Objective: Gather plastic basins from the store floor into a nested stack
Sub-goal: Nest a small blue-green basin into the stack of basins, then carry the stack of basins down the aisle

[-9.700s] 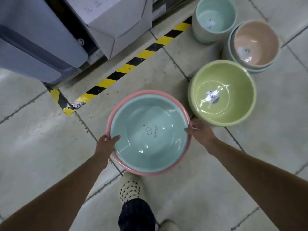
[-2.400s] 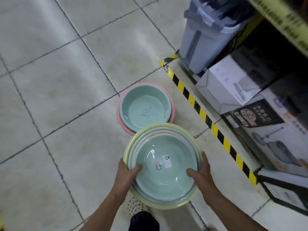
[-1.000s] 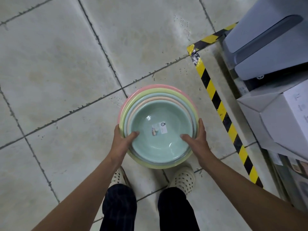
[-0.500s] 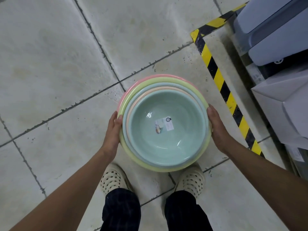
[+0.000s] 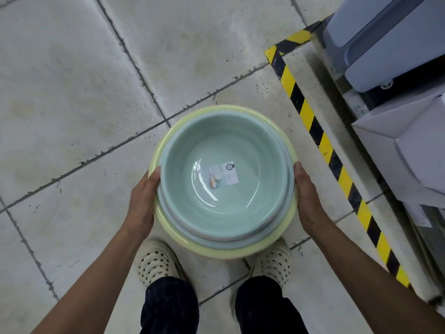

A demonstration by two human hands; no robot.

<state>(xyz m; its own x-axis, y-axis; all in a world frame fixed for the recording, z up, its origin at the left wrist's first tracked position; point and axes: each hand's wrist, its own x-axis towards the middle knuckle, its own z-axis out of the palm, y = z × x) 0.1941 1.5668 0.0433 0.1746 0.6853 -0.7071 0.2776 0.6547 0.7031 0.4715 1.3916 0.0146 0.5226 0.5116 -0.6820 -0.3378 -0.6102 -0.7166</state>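
Observation:
A nested stack of plastic basins [image 5: 218, 249] fills the middle of the head view. A mint basin [image 5: 224, 145] with a label on its bottom sits innermost, and a yellow-green basin forms the widest visible rim. My left hand [image 5: 142, 201] grips the stack's left side with the thumb at the rim. My right hand [image 5: 307, 201] grips the right side the same way. The fingers of both hands are hidden under the rims. The stack is held above my feet; any basins beneath the green one are hidden.
Yellow-and-black hazard tape [image 5: 320, 141] runs along the floor to the right. Behind it stand a grey bin [image 5: 385, 39] and a white box [image 5: 414, 153]. My two perforated shoes [image 5: 156, 263] stand on the tiled floor under the stack.
The stack has come up closer to the camera, still held between both hands. The pink outer rim seen half a second ago no longer shows.

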